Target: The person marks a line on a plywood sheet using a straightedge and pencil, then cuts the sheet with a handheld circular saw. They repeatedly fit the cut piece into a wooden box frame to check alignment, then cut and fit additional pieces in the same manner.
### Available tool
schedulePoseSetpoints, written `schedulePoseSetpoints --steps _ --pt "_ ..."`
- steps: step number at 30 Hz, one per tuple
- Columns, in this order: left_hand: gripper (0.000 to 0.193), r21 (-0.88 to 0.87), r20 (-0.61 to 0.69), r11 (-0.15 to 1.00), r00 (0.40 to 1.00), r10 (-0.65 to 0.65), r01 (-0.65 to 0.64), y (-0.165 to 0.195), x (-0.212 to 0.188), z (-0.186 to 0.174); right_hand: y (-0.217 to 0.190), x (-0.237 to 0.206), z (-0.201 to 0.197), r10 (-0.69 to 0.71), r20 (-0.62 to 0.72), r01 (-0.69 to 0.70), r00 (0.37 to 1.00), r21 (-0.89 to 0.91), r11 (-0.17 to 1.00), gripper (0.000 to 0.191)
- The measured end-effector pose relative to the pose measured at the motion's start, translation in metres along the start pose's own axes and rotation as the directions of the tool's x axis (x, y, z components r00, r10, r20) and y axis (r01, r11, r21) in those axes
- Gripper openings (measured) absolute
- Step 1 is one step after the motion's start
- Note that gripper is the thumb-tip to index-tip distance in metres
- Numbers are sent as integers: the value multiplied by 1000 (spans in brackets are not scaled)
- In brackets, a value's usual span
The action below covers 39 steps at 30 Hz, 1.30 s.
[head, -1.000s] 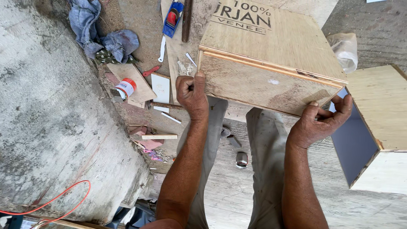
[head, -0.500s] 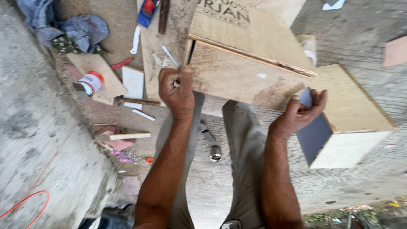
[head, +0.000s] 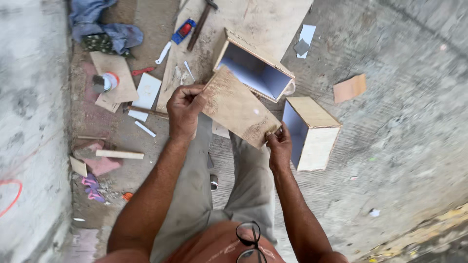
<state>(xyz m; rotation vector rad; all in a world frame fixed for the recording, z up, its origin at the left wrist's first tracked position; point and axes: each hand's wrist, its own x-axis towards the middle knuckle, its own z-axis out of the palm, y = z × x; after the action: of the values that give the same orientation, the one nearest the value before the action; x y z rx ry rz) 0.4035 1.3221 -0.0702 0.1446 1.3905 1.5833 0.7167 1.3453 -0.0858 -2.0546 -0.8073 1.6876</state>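
while the left hand (head: 184, 111) and right hand (head: 279, 146) pinch the plywood panel (head: 237, 107) edges, two open boxes (head: 312, 130) beyond it look assembled; the panel remains unfitted.

We're looking down at a rough, open-floor carpentry spot, more makeshift workshop than tidy shop. Bare concrete floor (head: 390, 146) fills the right of the frame, gritty and stained, and a weathered grey wall (head: 29, 122) runs down the left. Upper centre, a big plywood sheet (head: 263, 19) lies flat as a work surface, a hammer (head: 200, 24) across it. Two open wooden boxes (head: 253, 65) (head: 312, 131) sit mid-frame, unfinished. Offcuts (head: 348, 87) scatter around, wood strips (head: 119, 154) at left, a glue tin (head: 105, 82) on a board, rags (head: 105, 29) bunched upper left. Sawdust and scraps everywhere.
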Motion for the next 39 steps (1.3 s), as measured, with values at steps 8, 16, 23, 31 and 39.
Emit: schedulePoseSetpoints --steps 8,16,23,31,39 --pt "18 -146 -27 985 995 91 -94 180 -120 -36 -113 -148 8 -180 339 258 924 -202 945 63" --pt "31 -23 -161 927 917 365 -374 273 -293 -60 -174 -207 -1 -261 760 620 595 -227 751 34" --pt "38 -139 -448 859 805 390 -493 262 -418 -85 -200 -290 27 -156 908 723 389 -196 663 56" --pt "53 261 -632 965 749 198 -35 219 -561 -166 -130 -352 101 -80 972 784 220 -127 608 68" --pt "66 344 -482 939 858 175 1 139 -701 -275 0 -433 221 29 997 897 77 -82 434 66"
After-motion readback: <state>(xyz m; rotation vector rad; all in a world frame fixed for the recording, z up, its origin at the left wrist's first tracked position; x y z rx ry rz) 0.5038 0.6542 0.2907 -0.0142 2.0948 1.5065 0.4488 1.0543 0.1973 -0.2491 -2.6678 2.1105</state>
